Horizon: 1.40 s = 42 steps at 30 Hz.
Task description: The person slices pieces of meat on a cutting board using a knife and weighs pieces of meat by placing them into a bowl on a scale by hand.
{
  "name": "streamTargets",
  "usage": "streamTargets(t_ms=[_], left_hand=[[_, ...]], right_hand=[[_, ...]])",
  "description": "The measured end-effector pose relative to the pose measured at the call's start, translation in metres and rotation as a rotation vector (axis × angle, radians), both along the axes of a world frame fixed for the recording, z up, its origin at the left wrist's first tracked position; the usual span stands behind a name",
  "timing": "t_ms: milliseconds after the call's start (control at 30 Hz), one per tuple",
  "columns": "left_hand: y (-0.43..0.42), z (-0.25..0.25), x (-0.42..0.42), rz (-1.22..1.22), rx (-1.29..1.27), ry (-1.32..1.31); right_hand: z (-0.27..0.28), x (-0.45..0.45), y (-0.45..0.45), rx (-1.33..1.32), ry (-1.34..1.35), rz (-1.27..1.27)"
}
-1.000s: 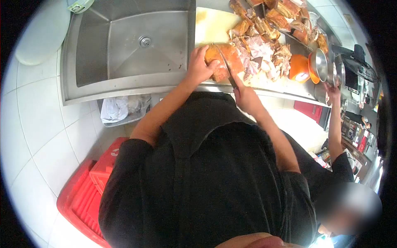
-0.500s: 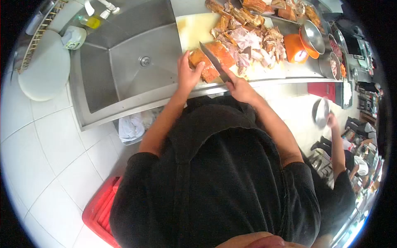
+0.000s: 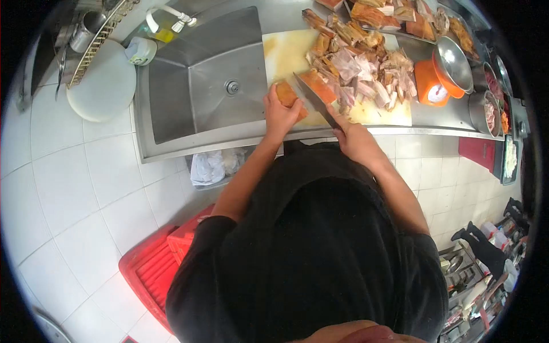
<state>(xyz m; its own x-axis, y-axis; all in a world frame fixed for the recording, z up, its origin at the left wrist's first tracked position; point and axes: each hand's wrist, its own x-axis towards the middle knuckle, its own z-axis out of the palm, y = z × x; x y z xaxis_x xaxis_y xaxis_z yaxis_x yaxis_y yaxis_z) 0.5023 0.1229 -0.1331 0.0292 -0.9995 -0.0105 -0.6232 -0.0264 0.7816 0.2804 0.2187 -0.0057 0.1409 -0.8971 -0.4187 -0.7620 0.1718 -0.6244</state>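
My left hand [image 3: 281, 119] is closed round a browned piece of meat [image 3: 286, 94] at the left part of the pale cutting board [image 3: 280, 54]. In my right hand [image 3: 355, 139] is the handle of a knife [image 3: 316, 100], its blade pointing up and left. The blade lies between the held piece and a second browned piece [image 3: 318, 86], along that second piece's left side. A gap shows between the held piece and the blade. To the right, a pile of cut meat [image 3: 366, 71] covers much of the board.
A steel sink [image 3: 211, 86] adjoins the board on the left. Right of the board stand an orange scale [image 3: 430, 86] with a steel bowl [image 3: 453, 63] and metal pots [image 3: 486, 112]. Behind is a meat tray [image 3: 394, 23]. Red crates [image 3: 151, 263] sit below left.
The held piece has moved left, away from the knife blade, and the gap is wider. The co-worker's arm at the right, with a bowl, is out of view. The camera view has shifted.
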Motion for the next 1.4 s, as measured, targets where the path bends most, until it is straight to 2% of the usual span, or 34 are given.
streamTargets(t_ms=[233, 367, 433, 500, 600, 700, 767, 867, 967, 1067, 1300, 1400], left_hand=[[-0.019, 0.007, -0.009, 0.038, 0.071, 0.027], [-0.041, 0.013, 0.001, 0.152, 0.253, 0.309], [-0.056, 0.013, 0.011, 0.211, 0.304, 0.500], [-0.086, 0.001, 0.021, 0.180, 0.313, 0.431], [-0.134, 0.007, 0.018, 0.011, 0.235, 0.158], [-0.166, 0.002, 0.011, -0.160, 0.065, -0.038], [-0.169, 0.017, -0.006, -0.183, 0.003, -0.062], [-0.130, 0.035, -0.011, -0.188, -0.367, -0.199], [-0.075, 0.035, -0.006, -0.211, -0.028, -0.085], [-0.032, 0.018, -0.013, -0.167, 0.354, 0.355], [-0.028, 0.007, -0.010, -0.010, 0.458, 0.592], [-0.028, 0.008, -0.004, 0.015, 0.512, 0.616]], right_hand=[[-0.010, -0.049, 0.016, -0.312, -0.236, -0.182], [-0.004, -0.083, 0.018, -0.093, -0.245, -0.327], [-0.017, -0.091, 0.026, -0.205, -0.301, -0.351], [-0.026, -0.098, 0.031, -0.244, -0.328, -0.366], [-0.031, -0.097, 0.037, -0.356, -0.316, -0.319], [-0.013, -0.098, 0.041, -0.107, -0.161, -0.196], [0.010, -0.094, 0.042, -0.024, -0.054, -0.070], [0.016, -0.094, 0.043, 0.016, -0.008, 0.003], [0.006, -0.094, 0.045, -0.069, -0.023, 0.020], [0.004, -0.093, 0.040, -0.138, -0.026, 0.056], [0.031, -0.081, 0.030, 0.029, -0.097, 0.113], [0.023, -0.087, 0.037, 0.023, -0.282, 0.014]])
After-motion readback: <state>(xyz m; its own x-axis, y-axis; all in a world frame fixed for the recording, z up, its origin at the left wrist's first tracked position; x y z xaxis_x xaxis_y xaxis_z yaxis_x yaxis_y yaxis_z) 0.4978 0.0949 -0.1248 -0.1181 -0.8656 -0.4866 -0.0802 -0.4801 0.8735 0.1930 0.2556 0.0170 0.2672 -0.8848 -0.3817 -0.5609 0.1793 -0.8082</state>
